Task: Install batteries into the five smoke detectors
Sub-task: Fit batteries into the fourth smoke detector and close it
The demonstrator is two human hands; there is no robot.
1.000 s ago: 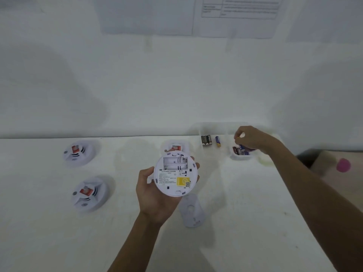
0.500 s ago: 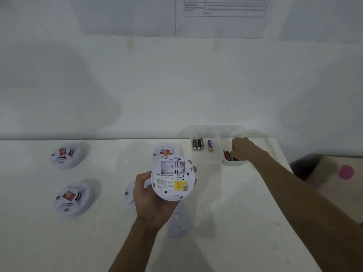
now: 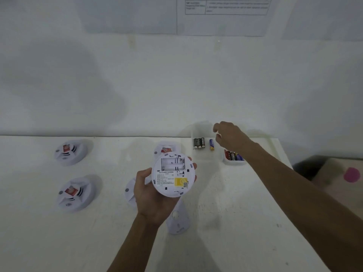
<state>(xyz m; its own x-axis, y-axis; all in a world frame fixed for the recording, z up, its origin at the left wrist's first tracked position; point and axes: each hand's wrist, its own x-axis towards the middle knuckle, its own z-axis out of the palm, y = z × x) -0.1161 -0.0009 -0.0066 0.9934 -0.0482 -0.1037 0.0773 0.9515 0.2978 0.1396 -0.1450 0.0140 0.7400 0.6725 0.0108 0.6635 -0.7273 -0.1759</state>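
Observation:
My left hand grips a round white smoke detector above the table, its back facing me and its battery bay empty. My right hand hovers with loosely curled fingers and nothing in them, just right of a blue and yellow battery. Three black batteries lie beside that one in a clear tray. A small white dish holds several more batteries. Two detectors sit at the left. Two others are partly hidden behind the held one and my hand.
A loose white detector cover lies on the table below my left hand. The white table meets a white wall at the back and ends at the right past the dish. A pink object lies on the floor beyond.
My right hand has left the small white dish and moved up and to the left, over the batteries in the clear tray. My left hand still holds the detector.

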